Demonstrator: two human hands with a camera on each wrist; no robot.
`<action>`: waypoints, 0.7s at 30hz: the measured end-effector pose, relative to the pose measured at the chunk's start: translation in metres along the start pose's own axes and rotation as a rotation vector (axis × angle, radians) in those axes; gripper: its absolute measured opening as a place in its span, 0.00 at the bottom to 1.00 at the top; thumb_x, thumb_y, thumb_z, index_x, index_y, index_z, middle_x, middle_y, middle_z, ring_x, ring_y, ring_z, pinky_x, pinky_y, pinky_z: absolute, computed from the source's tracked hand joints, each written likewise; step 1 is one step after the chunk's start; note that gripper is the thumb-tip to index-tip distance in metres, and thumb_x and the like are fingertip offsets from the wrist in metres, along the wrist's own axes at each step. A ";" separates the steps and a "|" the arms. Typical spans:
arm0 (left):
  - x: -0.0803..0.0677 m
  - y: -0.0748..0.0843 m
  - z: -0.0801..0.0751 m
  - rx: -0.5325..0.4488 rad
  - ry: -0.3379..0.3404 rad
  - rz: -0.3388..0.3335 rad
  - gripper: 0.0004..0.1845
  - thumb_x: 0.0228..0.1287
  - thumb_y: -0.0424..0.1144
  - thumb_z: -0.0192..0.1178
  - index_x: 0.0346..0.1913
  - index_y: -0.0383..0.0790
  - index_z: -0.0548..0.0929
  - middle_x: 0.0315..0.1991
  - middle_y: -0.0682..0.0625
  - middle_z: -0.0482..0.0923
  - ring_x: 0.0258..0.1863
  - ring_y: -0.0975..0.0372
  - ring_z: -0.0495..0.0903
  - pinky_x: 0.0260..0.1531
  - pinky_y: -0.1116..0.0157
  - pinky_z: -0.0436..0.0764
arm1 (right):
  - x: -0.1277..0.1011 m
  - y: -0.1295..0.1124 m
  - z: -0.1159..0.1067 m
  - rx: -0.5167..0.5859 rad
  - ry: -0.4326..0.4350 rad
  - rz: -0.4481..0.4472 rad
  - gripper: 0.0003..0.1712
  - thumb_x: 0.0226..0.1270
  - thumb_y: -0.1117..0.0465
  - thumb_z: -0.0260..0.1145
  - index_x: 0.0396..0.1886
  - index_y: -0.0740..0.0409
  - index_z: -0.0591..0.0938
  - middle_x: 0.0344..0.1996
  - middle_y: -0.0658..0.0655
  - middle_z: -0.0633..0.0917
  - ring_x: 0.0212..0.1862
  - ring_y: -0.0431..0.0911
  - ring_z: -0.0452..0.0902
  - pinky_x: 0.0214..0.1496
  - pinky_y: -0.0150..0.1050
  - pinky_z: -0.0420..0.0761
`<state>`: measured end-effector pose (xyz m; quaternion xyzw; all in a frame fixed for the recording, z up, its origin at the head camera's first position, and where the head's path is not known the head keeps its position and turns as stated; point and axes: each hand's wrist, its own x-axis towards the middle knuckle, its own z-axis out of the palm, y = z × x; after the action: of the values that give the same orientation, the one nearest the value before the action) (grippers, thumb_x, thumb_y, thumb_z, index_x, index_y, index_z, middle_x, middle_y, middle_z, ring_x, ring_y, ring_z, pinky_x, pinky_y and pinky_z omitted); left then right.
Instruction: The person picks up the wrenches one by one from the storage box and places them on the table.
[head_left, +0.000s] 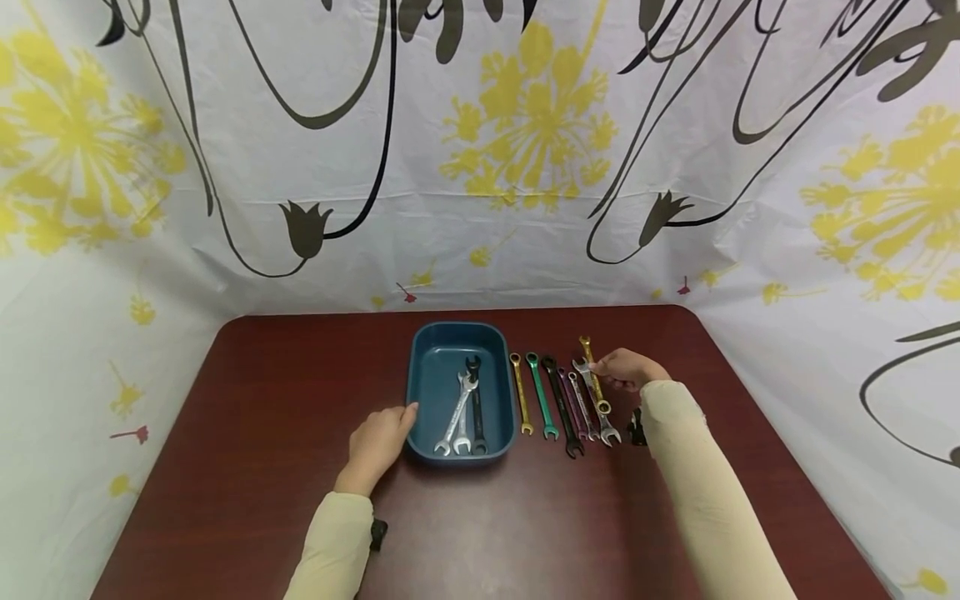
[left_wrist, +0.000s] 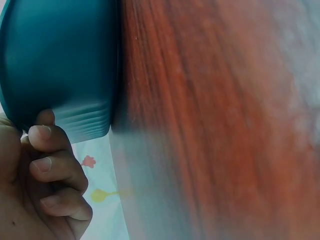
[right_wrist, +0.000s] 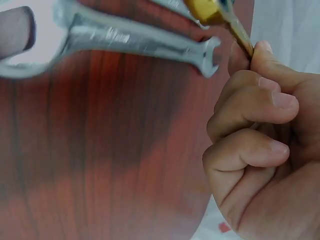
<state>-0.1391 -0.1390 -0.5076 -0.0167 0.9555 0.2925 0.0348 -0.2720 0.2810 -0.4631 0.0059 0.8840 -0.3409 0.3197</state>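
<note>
My right hand (head_left: 628, 367) pinches the gold wrench (head_left: 592, 375) in the row right of the blue tray (head_left: 431, 387); my left hand (head_left: 381, 440) rests against the tray's near-left corner, fingers curled, apparently not gripping

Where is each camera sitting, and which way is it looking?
Head: worn on the head, looking forward and down at the brown table, the teal tray and a row of wrenches; both sleeves, the left hand and right hand show.
Left wrist: beside the left hand, looking along the table at the tray's outer wall; curled fingers show.
Right wrist: beside the right hand, looking at a silver wrench and a gold wrench; curled fingers show.
Shared: head and left wrist both see the tray.
</note>
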 end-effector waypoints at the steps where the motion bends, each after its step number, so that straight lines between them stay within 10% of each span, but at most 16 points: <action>1: 0.000 0.000 0.000 0.001 -0.002 0.000 0.26 0.75 0.55 0.43 0.18 0.46 0.68 0.14 0.52 0.62 0.15 0.61 0.62 0.19 0.63 0.60 | 0.000 0.003 -0.001 -0.006 0.002 0.004 0.24 0.77 0.51 0.51 0.16 0.49 0.67 0.14 0.47 0.65 0.17 0.38 0.54 0.22 0.33 0.60; 21: 0.000 0.000 -0.001 -0.005 -0.016 0.002 0.27 0.75 0.55 0.42 0.18 0.45 0.67 0.14 0.52 0.61 0.14 0.61 0.60 0.18 0.64 0.58 | -0.002 0.046 0.001 -0.026 0.043 0.073 0.25 0.75 0.53 0.54 0.14 0.49 0.63 0.13 0.47 0.64 0.18 0.39 0.57 0.23 0.34 0.59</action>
<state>-0.1394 -0.1394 -0.5071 -0.0136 0.9545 0.2950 0.0422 -0.2589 0.3156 -0.4898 0.0415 0.8942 -0.3174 0.3129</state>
